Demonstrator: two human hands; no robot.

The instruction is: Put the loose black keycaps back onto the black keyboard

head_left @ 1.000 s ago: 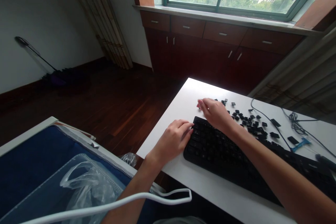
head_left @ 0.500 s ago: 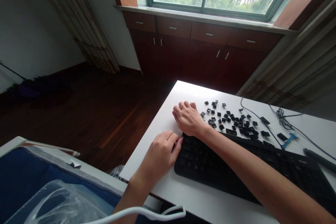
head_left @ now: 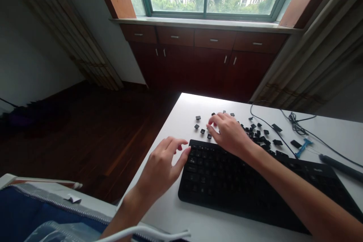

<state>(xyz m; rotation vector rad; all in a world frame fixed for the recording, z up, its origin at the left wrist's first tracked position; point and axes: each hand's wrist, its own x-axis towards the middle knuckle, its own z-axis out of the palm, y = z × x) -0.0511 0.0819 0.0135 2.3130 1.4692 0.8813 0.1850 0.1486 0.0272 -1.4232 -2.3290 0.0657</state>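
Observation:
A black keyboard (head_left: 227,181) lies on the white table, some keys in place at its left end. My left hand (head_left: 163,164) is at the keyboard's upper left corner, thumb and index finger apart with nothing visible between them. Beyond the keyboard's back edge, my right hand (head_left: 231,132) hovers among loose black keycaps, its fingers curved and the thumb spread from the index finger. A few keycaps (head_left: 202,131) lie separately to its left. A denser pile of keycaps (head_left: 256,134) sits to its right, partly hidden by the hand and forearm.
A blue plastic tool (head_left: 303,147), a black cable (head_left: 295,121) and a dark rod-shaped handle (head_left: 340,168) lie at the right of the white table (head_left: 193,102). A white tube-like bar (head_left: 147,230) crosses the near edge. A blue zipped fabric item (head_left: 36,215) is at lower left.
My right hand has moved right, from the table left of the keycaps to above them, uncovering several separate keycaps. My left thumb and index finger have spread apart. The camera view has shifted.

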